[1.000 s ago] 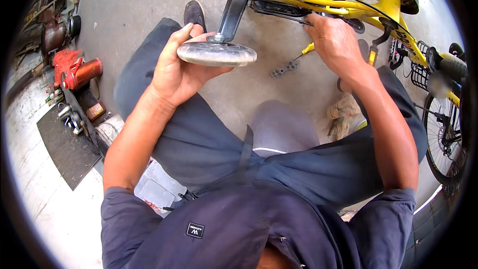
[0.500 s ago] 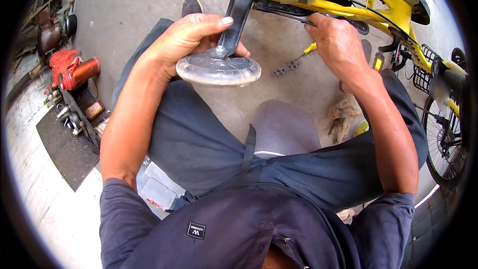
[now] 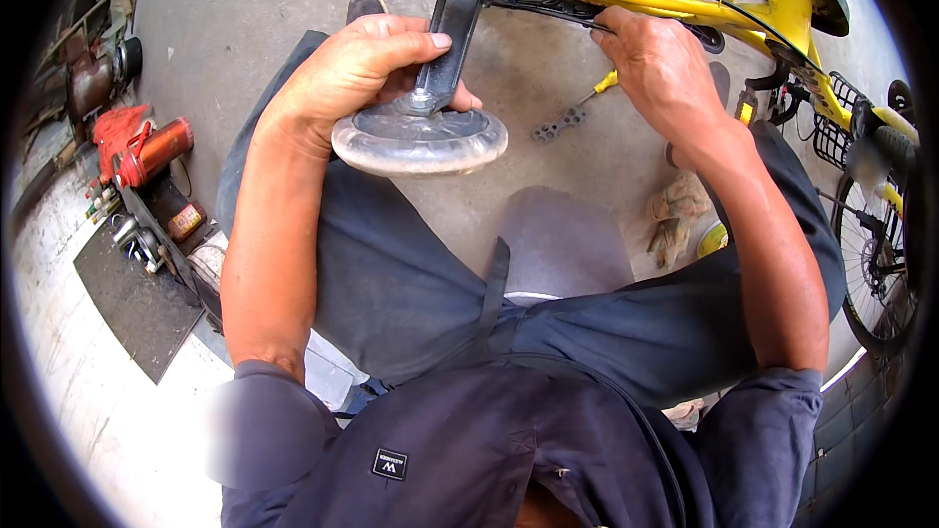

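Note:
My left hand (image 3: 357, 68) is closed round the black bracket of a training wheel (image 3: 421, 142), thumb on the bracket's front face and fingertips showing beyond it. The wheel has a pale translucent rim and hangs nearly flat below the bracket. The bracket's upper end meets the rear part of a yellow bicycle (image 3: 626, 6), which lies on its side or tilted; I cannot tell which. To the right, my right hand (image 3: 653, 64) pinches the end of a thin dark rod (image 3: 548, 15) that runs left under the yellow frame toward the bracket. The rod's far end is hidden.
On the concrete floor lie a yellow-handled screwdriver (image 3: 599, 88), a dark tool with holes (image 3: 559, 127) and worn gloves (image 3: 675, 220). A red cylinder (image 3: 161, 149) and small metal parts are at left. Another bicycle wheel (image 3: 871, 274) stands at right.
Both hands, the training wheel and the bicycle sit slightly higher and farther left in view. Both grips stay the same.

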